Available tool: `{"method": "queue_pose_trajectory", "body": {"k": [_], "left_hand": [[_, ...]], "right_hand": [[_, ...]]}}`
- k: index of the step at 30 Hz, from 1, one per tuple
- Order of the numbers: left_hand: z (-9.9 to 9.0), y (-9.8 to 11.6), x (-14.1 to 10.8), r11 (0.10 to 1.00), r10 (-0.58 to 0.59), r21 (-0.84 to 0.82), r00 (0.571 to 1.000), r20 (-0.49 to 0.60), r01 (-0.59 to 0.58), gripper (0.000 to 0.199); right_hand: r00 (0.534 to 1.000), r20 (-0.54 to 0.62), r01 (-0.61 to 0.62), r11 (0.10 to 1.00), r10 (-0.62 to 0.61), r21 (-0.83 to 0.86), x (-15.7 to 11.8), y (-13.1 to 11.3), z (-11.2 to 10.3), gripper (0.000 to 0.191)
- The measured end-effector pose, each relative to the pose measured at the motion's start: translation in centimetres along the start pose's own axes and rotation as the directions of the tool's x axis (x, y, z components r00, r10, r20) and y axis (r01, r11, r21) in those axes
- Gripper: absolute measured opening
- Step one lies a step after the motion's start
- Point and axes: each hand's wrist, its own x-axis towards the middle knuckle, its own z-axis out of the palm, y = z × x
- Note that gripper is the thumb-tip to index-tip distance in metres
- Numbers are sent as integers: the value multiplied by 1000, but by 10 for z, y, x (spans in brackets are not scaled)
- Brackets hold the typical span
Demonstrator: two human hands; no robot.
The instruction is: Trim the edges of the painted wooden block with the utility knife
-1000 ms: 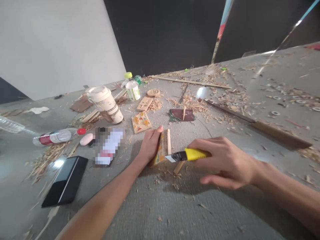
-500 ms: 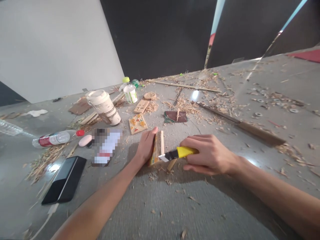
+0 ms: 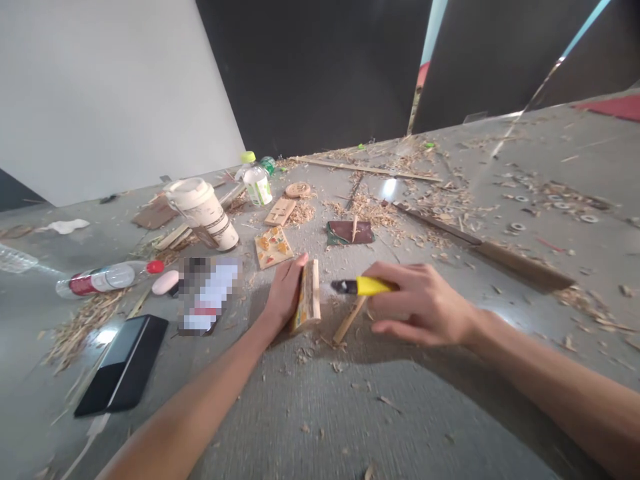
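Observation:
My left hand (image 3: 285, 293) is closed around the left side of a small wooden block (image 3: 311, 293), which stands on edge on the grey floor and shows a coloured pattern low on its side. In my right hand (image 3: 420, 303) is a yellow and black utility knife (image 3: 370, 286), pointing left. Its tip is a short gap to the right of the block; the blade is hard to make out. Below the knife lies a small wooden stick (image 3: 347, 323). Beyond my left hand rests a flat wooden piece with orange shapes (image 3: 273, 247).
To the left are a beige cup (image 3: 203, 210), a red-capped bottle (image 3: 107, 279), a black phone-like device (image 3: 123, 367) with a cable and a blurred-out object. Farther off lie a maroon piece (image 3: 353, 233), long wooden strips (image 3: 523, 265) and scattered shavings (image 3: 300, 213).
The knife has moved up and away from the block, where its blade was touching the block's lower edge. More of the stick beneath shows. The view has shifted slightly.

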Motion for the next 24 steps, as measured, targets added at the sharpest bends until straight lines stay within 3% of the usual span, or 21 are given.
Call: {"method": "queue_pose_trajectory", "body": {"k": [2, 5, 12, 15, 17, 19, 21, 24], "left_hand": [[0, -2, 1, 1000, 8, 9, 1000, -20, -8, 42], [-1, -1, 1, 1000, 1, 14, 1000, -7, -1, 43], [2, 10, -3, 998, 14, 62, 999, 45, -17, 42], [4, 17, -9, 998, 4, 55, 991, 132, -11, 47], [4, 19, -13, 999, -15, 45, 980, 200, 6, 50], [5, 17, -14, 999, -51, 25, 979, 198, 47, 51], [5, 12, -12, 996, -84, 7, 987, 138, 84, 50], [4, 5, -5, 997, -82, 11, 996, 41, 82, 46]], "right_hand": [[995, 92, 36, 999, -39, 39, 3, -7, 4, 44], [989, 139, 42, 997, -50, 64, 6, -12, 6, 48], [994, 47, 105, 980, -99, -167, 7, -10, 3, 36], [997, -45, -76, 962, 66, -263, 4, -1, -2, 27], [965, -149, -248, 929, 214, -275, -1, 9, -7, 21], [937, -245, -307, 922, 249, -236, -4, 17, -10, 18], [955, -229, -232, 954, 186, -192, -4, 17, -11, 16], [1000, -9, 1, 991, -2, -137, 2, 3, -7, 24]]}}
